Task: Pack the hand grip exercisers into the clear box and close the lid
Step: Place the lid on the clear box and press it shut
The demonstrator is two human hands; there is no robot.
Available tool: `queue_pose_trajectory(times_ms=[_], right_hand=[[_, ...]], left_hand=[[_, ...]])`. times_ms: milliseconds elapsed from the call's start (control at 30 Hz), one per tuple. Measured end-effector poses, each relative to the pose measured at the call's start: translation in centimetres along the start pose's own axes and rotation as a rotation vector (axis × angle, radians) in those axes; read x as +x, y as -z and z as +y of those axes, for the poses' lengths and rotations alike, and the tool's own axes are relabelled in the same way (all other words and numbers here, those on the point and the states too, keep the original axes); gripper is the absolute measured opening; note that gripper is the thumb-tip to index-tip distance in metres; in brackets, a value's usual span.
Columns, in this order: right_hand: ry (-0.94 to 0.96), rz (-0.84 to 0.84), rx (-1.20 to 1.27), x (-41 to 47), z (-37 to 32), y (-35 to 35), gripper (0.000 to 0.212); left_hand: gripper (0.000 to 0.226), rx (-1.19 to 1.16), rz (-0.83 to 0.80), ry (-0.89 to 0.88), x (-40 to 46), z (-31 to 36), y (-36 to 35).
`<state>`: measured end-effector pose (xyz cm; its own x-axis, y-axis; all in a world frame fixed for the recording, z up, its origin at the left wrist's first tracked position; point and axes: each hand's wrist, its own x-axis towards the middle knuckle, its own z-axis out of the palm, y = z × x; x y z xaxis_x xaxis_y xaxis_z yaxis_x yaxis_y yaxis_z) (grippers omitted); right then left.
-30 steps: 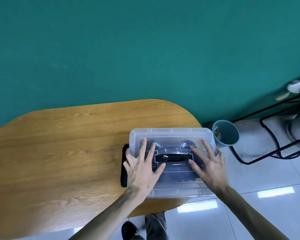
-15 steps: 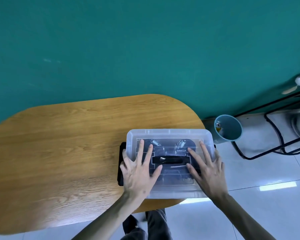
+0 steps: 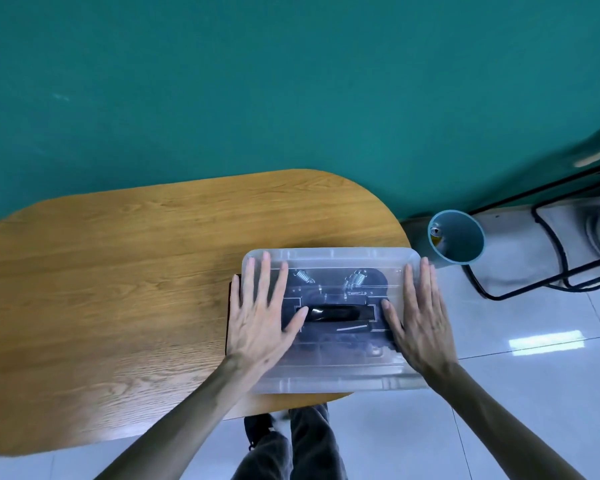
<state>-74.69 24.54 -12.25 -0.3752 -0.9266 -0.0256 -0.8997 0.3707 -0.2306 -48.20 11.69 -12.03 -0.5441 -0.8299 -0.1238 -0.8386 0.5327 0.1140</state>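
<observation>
While both my hands lie flat on the lid (image 3: 329, 258), I judge that the step now is to press it down until it catches all around. My left hand (image 3: 262, 320) rests on the left part of the lid with the fingers spread wide, and my right hand (image 3: 418, 320) rests on the right part in the same way; neither grip holds anything, both palms are open and only push. The hand grip exercisers (image 3: 336, 289) are already inside the clear box (image 3: 326, 382), and I can see their metal springs and dark handles through the plastic. The box stands at the near right corner of the tabletop (image 3: 136, 271), and its right end seems to reach past the rounded edge, above the floor (image 3: 534, 375).

To do this well, I think I should push straight down and with equal force on both sides, so the box does not tip off the edge. It is better to move my palms toward the corners and the rim, because the middle of the lid can bend without locking. I cannot tell from here if the lid is fully seated, so I should feel along the rim afterwards.
</observation>
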Motion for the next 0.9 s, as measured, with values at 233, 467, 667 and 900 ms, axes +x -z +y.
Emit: queue_pose_trajectory(times_ms=[233, 467, 667, 900], right_hand=[[-0.023, -0.047, 0.074, 0.5, -0.2, 0.6, 0.075], [-0.038, -0.061, 0.094, 0.9, -0.2, 1.0, 0.077], [-0.065, -0.127, -0.086, 2.0, -0.1, 2.4, 0.076], [0.119, -0.107, -0.08, 3.3, -0.2, 1.5, 0.07]], left_hand=[[0.083, 0.019, -0.033, -0.012, 0.4, 0.2, 0.6], [0.085, 0.046, -0.092, -0.013, 0.8, 0.3, 1.1], [0.085, -0.003, -0.103, -0.016, 1.2, 0.4, 2.4], [0.085, 0.027, -0.098, -0.103, 2.5, 0.7, 2.0]])
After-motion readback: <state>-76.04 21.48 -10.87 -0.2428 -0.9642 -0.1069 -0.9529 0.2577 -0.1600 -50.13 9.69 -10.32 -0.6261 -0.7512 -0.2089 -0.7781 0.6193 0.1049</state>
